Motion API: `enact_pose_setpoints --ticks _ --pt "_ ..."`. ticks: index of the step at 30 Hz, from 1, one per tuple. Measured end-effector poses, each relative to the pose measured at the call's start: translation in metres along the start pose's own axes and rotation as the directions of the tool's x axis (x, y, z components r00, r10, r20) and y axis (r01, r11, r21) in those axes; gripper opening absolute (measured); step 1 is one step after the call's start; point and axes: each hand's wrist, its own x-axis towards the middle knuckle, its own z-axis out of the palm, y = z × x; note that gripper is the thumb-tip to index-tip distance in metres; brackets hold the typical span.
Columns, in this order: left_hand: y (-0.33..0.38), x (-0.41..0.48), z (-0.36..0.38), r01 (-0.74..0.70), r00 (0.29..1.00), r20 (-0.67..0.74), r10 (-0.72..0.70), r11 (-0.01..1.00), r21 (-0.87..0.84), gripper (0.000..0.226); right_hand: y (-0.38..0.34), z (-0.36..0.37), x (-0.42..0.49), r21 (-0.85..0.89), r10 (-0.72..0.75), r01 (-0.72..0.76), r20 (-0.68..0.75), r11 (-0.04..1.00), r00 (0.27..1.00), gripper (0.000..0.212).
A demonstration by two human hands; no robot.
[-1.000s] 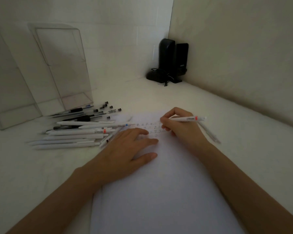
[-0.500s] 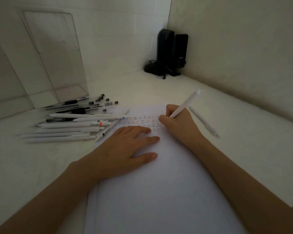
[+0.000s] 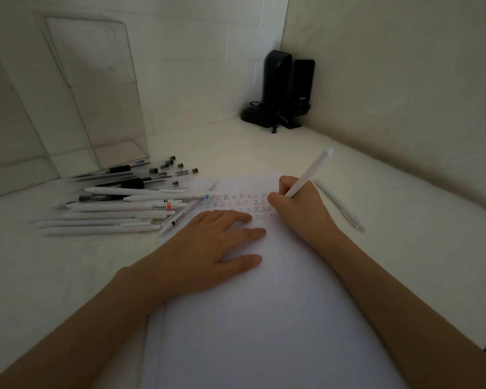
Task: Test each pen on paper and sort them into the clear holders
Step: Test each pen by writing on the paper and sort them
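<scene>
Fingers (image 3: 275, 198) of the right hand (image 3: 295, 211) curl round a white pen (image 3: 310, 174) at the twelve o'clock end of the paper (image 3: 264, 318), beside rows of marks. The left hand (image 3: 208, 248) lies flat on the sheet, fingers straight. From the paper, loose pens (image 3: 118, 214) lie at nine o'clock, clear holders (image 3: 96, 108) at ten, a lone pen (image 3: 338, 204) at three.

White pen (image 3: 309, 174), black speakers (image 3: 286, 88)

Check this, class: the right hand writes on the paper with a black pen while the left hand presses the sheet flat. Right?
No. The head view shows the pen in the right hand is white, not black; the left hand does press the paper flat.
</scene>
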Motion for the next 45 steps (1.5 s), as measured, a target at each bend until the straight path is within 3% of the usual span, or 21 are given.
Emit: enact_pose_setpoints --ticks 7,20,26,28,31,34,36,38,40,42,45 --pt "0.0 0.0 0.001 -0.004 1.0 -0.003 0.004 1.0 0.001 0.072 0.0 -0.001 -0.001 0.027 0.005 -0.005 0.008 1.0 1.0 0.036" --pt "-0.002 0.001 0.002 -0.012 1.0 -0.007 0.012 1.0 -0.003 0.066 -0.004 -0.001 -0.003 -0.103 0.033 -0.031 0.021 0.994 0.999 0.037" --pt "-0.003 0.0 0.002 -0.032 0.999 -0.036 0.031 0.999 -0.023 0.069 -0.005 -0.01 0.001 0.258 0.124 -0.079 -0.162 0.963 0.979 0.032" --pt "-0.004 0.0 0.003 -0.043 0.998 -0.052 0.041 0.999 -0.024 0.069 -0.001 -0.013 0.005 0.302 0.168 -0.102 -0.2 0.948 0.965 0.029" --pt "-0.006 -0.001 0.003 -0.057 0.992 -0.113 0.055 0.998 -0.01 0.063 0.003 -0.018 0.007 0.312 0.167 -0.102 -0.187 0.945 0.968 0.006" --pt "-0.005 0.0 -0.001 -0.052 0.954 -0.295 0.055 0.998 0.021 0.056 0.003 -0.015 0.004 0.028 -0.107 0.115 -0.2 0.993 0.974 0.02" --pt "-0.003 0.002 -0.005 -0.001 0.929 -0.369 -0.014 0.999 -0.041 0.063 0.001 -0.009 0.003 -0.246 -0.298 0.269 -0.091 0.931 0.95 0.024" --pt "-0.001 0.003 -0.009 0.022 0.913 -0.398 -0.085 0.987 -0.16 0.071 0.0 -0.003 0.002 -0.389 -0.407 0.384 0.026 0.837 0.913 0.026" --pt "0.001 0.004 -0.009 -0.01 0.892 -0.437 -0.112 0.963 -0.268 0.068 -0.003 0.001 0.001 -0.452 -0.453 0.438 0.082 0.777 0.888 0.026" --pt "0.002 0.005 -0.009 -0.073 0.849 -0.519 -0.098 0.951 -0.299 0.051 -0.006 0.004 -0.002 -0.489 -0.5 0.478 0.096 0.73 0.861 0.023" --pt "0.003 0.004 -0.014 -0.128 0.768 -0.64 -0.024 0.973 -0.19 0.03 -0.011 0.0 -0.004 -0.466 -0.382 0.4 0.138 0.789 0.914 0.037"
